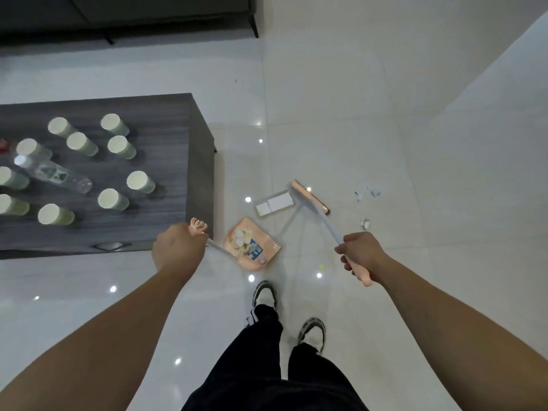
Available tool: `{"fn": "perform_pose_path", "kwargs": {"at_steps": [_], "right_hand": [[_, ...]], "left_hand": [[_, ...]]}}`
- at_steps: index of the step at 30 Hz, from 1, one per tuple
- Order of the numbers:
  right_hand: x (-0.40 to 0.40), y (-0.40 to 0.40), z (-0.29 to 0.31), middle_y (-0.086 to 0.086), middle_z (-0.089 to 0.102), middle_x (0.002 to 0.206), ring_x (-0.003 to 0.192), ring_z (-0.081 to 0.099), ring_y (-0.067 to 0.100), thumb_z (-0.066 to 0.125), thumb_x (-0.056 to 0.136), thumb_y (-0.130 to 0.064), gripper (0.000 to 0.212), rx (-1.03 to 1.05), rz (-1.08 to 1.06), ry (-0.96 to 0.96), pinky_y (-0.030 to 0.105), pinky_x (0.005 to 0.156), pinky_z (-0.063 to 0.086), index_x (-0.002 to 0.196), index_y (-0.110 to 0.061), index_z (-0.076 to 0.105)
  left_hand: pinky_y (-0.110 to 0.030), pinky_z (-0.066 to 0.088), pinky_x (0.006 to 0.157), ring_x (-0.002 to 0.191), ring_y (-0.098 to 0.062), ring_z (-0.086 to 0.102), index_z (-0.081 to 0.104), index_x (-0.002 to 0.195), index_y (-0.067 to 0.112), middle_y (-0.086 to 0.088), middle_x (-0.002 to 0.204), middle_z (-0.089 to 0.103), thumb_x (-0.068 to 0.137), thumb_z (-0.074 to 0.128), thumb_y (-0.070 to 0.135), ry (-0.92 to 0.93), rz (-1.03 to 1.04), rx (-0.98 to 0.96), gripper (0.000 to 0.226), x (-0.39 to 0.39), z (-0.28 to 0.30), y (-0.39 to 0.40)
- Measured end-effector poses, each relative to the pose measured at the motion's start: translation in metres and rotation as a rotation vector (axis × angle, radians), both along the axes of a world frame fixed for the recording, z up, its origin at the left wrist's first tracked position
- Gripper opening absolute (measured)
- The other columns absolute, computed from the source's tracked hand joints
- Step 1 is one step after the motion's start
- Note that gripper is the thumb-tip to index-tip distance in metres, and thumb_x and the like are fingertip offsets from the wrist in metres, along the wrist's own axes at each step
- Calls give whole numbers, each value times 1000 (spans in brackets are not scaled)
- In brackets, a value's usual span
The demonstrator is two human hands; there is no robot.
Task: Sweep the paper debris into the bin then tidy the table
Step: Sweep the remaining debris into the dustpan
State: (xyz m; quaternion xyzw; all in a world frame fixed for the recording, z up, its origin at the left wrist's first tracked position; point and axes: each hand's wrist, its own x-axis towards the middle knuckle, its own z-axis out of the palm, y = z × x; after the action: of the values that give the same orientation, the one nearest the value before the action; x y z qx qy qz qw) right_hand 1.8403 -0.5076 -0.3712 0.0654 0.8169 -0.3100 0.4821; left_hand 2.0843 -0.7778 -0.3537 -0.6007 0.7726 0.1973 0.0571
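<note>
Head view: L hand (178, 247) curls tight round the dustpan handle (218, 247), pink end poking out above the fist. Dustpan (252, 246) is pink, on the floor (385, 129) just off the table (166, 173) corner, w/ crumpled paper (240, 237) and a blue-printed scrap inside.

R hand (360, 253) grips the broom handle (326, 225), fingers wrapped, pink grip end sticking out below the hand. Broom head (310, 197) is on the floor ahead of the dustpan, touching a flat white card (274, 203) on its left side.

Debris still loose: small torn bits (367, 193) right of the broom head, apart from it, and one crumpled bit (365, 223) nearer the R hand.

Table is dark wood-grain, at left. On it: approx ten pale green cups (117, 146), upright, scattered, and a clear bottle (53, 173) lying on its side among them.

Shoes (264, 293) and dark trousers at bottom centre, one foot fwd, just behind the dustpan. Dark sofa (133, 16) at top. No bin visible.
</note>
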Motion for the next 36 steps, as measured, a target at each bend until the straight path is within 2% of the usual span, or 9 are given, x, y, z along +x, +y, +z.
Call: {"fn": "perform_pose_path", "kwargs": {"at_steps": [1, 3, 4, 9, 14, 18, 24, 30, 36], "right_hand": [[1, -9, -3, 15, 50, 67, 39, 47, 19, 64, 84, 1, 4, 21, 53, 16, 25, 44, 37, 88, 3, 65], [6, -19, -14, 14, 51, 72, 46, 51, 21, 65, 82, 1, 43, 110, 206, 33, 32, 57, 38, 121, 15, 55], [10, -24, -15, 14, 51, 73, 47, 52, 21, 64, 82, 1, 51, 128, 268, 15, 34, 59, 39, 129, 13, 50], [20, -24, -9, 16, 62, 77, 44, 56, 27, 61, 81, 0, 47, 225, 536, -4, 32, 50, 50, 128, 7, 59], [9, -13, 7, 12, 56, 72, 38, 46, 19, 63, 80, -2, 50, 233, 585, -77, 19, 37, 39, 130, -7, 63], [6, -4, 19, 10, 57, 72, 44, 50, 21, 65, 79, -9, 53, 206, 590, -118, 20, 42, 39, 132, -17, 61], [16, 41, 22, 10, 62, 72, 44, 52, 19, 67, 79, -13, 58, 105, 375, -104, 22, 41, 37, 136, -22, 58], [51, 104, 5, 13, 57, 73, 43, 46, 19, 66, 85, -12, 53, -4, -10, -82, 23, 42, 34, 137, -19, 57], [86, 161, -9, 12, 51, 71, 46, 45, 18, 76, 81, -8, 50, -61, -306, -121, 26, 43, 36, 123, 4, 52]], "left_hand": [[-29, 37, 54, 60, -24, 54, 62, 67, 19, 0, 60, 56, 77, 62, 35, -9, 5, 2, 19, 0, -1, -7], [-30, 44, 56, 61, -25, 57, 61, 65, 19, -1, 61, 58, 77, 60, 36, -27, 9, 17, 21, 3, -2, -20], [-31, 48, 58, 62, -25, 58, 61, 65, 19, -2, 62, 59, 78, 59, 37, -32, 10, 25, 22, 5, -2, -25], [-28, 47, 56, 59, -23, 57, 61, 65, 21, 0, 60, 59, 79, 58, 38, -39, -3, 12, 22, 4, -7, -37], [-25, 37, 50, 56, -20, 54, 63, 67, 22, 0, 60, 58, 75, 59, 35, -38, -6, 13, 16, -3, -9, -37], [-26, 35, 50, 57, -20, 52, 63, 69, 22, 0, 62, 58, 76, 60, 35, -29, -11, 3, 15, 1, -10, -30], [-27, 43, 55, 59, -22, 56, 62, 64, 19, 0, 60, 60, 75, 61, 36, 7, -16, -2, 20, 12, -6, -10], [-25, 35, 50, 52, -18, 49, 60, 64, 19, 2, 56, 55, 80, 60, 41, -9, -162, -78, 27, 6, 4, 30], [-27, 33, 51, 52, -18, 45, 56, 65, 17, 1, 57, 54, 83, 49, 44, -106, -385, -109, 33, 0, 3, 81]]}}
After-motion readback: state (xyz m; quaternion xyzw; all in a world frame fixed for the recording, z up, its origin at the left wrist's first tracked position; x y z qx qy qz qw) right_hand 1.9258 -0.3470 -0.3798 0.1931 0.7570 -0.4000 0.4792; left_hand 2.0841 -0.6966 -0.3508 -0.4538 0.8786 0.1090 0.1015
